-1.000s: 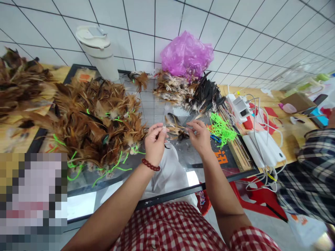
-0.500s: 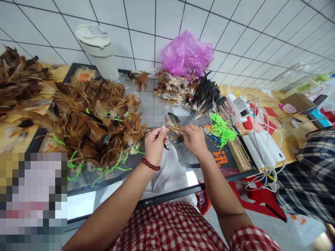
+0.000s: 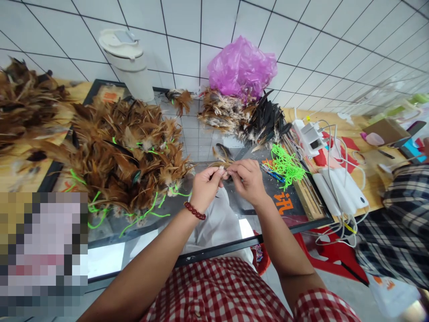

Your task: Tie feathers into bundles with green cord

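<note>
My left hand [image 3: 205,188], with a red bead bracelet on the wrist, pinches the quill end of a small bunch of brown feathers [image 3: 219,163] above the glass table [image 3: 201,210]. My right hand [image 3: 247,179] is closed on the same bunch from the right, the fingertips of both hands touching. A big heap of brown feather bundles tied with green cord [image 3: 124,152] lies just left of my hands. A tangle of neon green cords [image 3: 284,164] lies to the right.
A cream lidded tub [image 3: 127,60] and a pink plastic bag [image 3: 241,67] stand by the tiled wall, with loose brown and black feathers [image 3: 248,118] below the bag. A white power strip with cables [image 3: 311,136] sits right. Another person's plaid sleeve [image 3: 402,201] is at the right edge.
My right hand has moved left along the feathers until it meets my left hand. The left hand has barely shifted.
</note>
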A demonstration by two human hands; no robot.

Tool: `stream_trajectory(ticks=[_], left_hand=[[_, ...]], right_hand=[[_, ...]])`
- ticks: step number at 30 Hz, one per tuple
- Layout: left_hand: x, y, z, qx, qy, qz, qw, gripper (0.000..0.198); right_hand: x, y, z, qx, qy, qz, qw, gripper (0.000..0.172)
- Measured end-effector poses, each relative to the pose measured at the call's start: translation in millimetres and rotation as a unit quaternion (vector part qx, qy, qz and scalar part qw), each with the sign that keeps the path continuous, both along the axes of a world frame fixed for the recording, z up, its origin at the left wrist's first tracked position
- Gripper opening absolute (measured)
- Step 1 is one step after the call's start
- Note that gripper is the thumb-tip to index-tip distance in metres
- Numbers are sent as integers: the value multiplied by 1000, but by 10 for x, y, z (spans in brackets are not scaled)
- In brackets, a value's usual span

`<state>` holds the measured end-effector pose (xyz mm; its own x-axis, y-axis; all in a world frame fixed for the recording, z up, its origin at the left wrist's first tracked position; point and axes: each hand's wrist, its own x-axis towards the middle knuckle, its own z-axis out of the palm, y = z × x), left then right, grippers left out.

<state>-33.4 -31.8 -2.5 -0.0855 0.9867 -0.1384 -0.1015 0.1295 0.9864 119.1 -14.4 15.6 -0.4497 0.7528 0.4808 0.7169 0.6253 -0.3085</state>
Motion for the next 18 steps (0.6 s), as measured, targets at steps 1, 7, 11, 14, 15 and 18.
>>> stream_trajectory(ticks=[1,7,11,14,15,18], left_hand=[[2,-5,11,3,5,-11,1000,24],[4,-19,51,18,44,-68,997,23],[-34,-2,49,75,94,11,993,22],[-65,15,29,119,111,84,983,23],[-72,20,23,129,109,96,981,23],[-81,32,23,146,105,104,978,22]], right_hand=[[-2,0,-3,3,4,-6,1000,14],[-5,5,-2,16,16,-20,1000,14],[15,34,-17,-25,7,-56,998,20],[28,59,-42,-51,-59,-54,996,20],[25,62,-49,-58,-86,-48,994,19],[-6,59,-63,-84,-144,-35,985,16]])
